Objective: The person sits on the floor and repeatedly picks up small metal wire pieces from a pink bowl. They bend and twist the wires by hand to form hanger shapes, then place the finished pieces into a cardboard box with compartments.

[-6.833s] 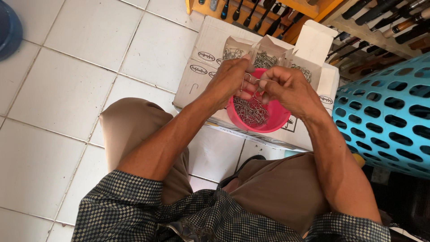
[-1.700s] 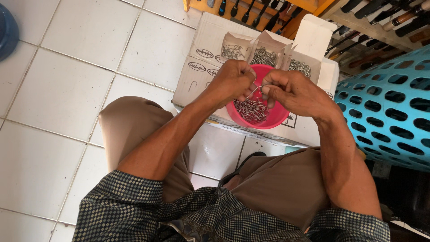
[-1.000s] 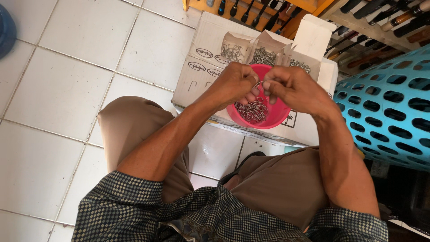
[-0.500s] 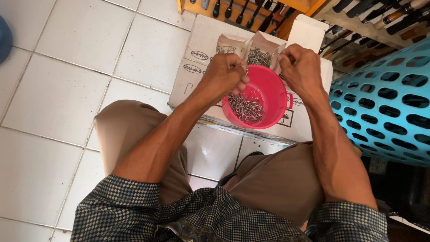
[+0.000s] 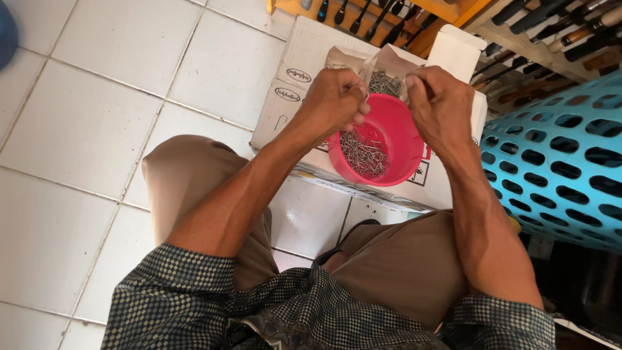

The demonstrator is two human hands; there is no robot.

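A pink plastic bowl (image 5: 395, 129) holding a heap of small bent metal hooks (image 5: 363, 154) rests on a white cardboard box (image 5: 304, 65) in front of my knees. Just behind the bowl stands a clear plastic bag (image 5: 387, 79) with more of the same metal hooks inside. My left hand (image 5: 334, 98) is closed on the bag's left edge, knuckles up, and hangs over the bowl's left rim. My right hand (image 5: 440, 104) pinches the bag's right edge above the bowl's right rim. Whether loose hooks are also in the fingers is hidden.
A turquoise perforated plastic basket (image 5: 564, 162) stands close on the right. Behind the box a wooden rack (image 5: 453, 13) holds tools with dark handles. White floor tiles (image 5: 97, 129) spread to the left, with a blue object (image 5: 6, 32) at the far left edge.
Both hands were together over the bowl working small hooks; they have since parted and lifted back to the plastic bag behind it, uncovering the bowl's contents.
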